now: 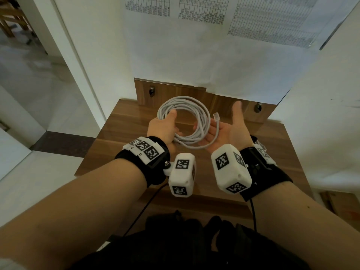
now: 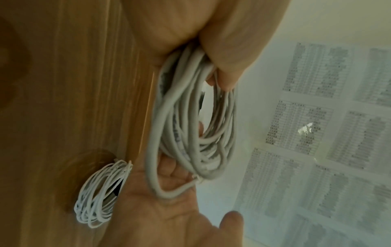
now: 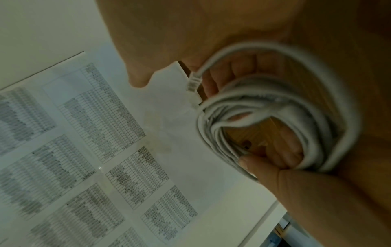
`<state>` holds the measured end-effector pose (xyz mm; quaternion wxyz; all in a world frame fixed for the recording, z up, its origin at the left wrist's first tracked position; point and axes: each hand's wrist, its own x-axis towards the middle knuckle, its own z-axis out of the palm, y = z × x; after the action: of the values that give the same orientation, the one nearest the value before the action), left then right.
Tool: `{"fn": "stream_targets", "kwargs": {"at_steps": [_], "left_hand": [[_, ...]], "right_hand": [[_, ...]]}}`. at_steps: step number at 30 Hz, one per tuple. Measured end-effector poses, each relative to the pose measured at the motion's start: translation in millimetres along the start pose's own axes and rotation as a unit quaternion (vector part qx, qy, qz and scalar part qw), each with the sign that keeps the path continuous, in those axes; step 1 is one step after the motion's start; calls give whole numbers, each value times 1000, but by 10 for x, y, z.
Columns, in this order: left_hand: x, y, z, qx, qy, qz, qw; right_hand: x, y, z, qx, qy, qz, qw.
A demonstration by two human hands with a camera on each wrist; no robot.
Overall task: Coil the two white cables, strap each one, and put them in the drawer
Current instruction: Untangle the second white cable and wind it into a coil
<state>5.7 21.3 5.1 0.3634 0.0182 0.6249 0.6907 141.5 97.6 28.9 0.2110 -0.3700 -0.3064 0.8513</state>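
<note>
A white network cable is wound into a round coil held above the wooden top. My left hand grips the coil's left side, thumb over the strands. My right hand lies open, palm up, under the coil's right side, and the loose end runs across the palm. The clear plug on that end sticks up past the fingers and shows in the right wrist view too. A second, thinner white cable lies coiled on the wood, seen only in the left wrist view.
A wooden panel with two metal knobs stands at the back of the top, below a white wall with printed sheets. A doorway and tiled floor are on the left. Dark cloth lies at the near edge.
</note>
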Motion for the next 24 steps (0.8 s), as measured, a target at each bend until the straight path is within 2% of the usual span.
{"fn": "stream_targets", "kwargs": {"at_steps": [3,7,12,17,19,21,24], "left_hand": [[30,13,-6,-6,39,-12,999],[1,-19,12,35,37,9,999],[-45,-81,47,61,-24,45,997],[-64,-120,-1,46,-91,45,994],[-92,-134,-24,54,-128,56,989],[-93,-134,-55,113,-164,86,976],[-20,-94,-138,280,-200,162,925]], "right_hand": [[-28,69,95,-40,-16,-19,999],[2,71,128,-170,3,-52,984],[-18,38,172,-264,7,-94,960],[-13,69,178,-295,27,-143,944],[-30,58,166,-331,35,-162,929],[-20,44,126,-372,43,-189,908],[41,29,47,-444,40,-218,868]]}}
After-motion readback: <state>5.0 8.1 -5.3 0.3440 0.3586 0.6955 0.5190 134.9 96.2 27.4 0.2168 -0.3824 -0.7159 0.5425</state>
